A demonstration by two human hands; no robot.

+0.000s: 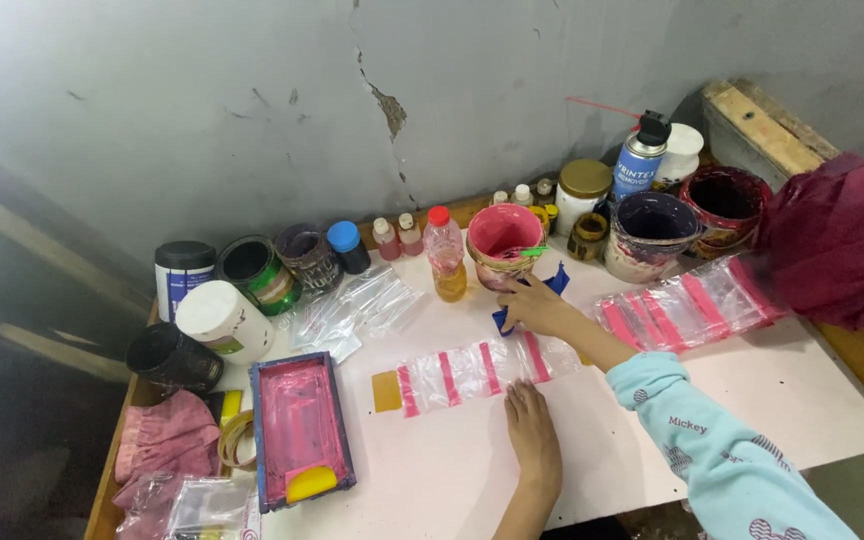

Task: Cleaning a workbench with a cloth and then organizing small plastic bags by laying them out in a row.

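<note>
Left hand (533, 432) lies flat, fingers together, just below the clear bags (472, 372) with pink stripes at the middle of the white table (802, 400). Right hand (535, 305) is closed around a blue tool (555, 283) at the bags' upper right edge. Bare table is open below and to the right. Behind, a pink pot (502, 243) holds pink ink; left, a blue tray (300, 430) holds pink ink too.

Light blue patterned sleeve (722, 460), bare hands
</note>
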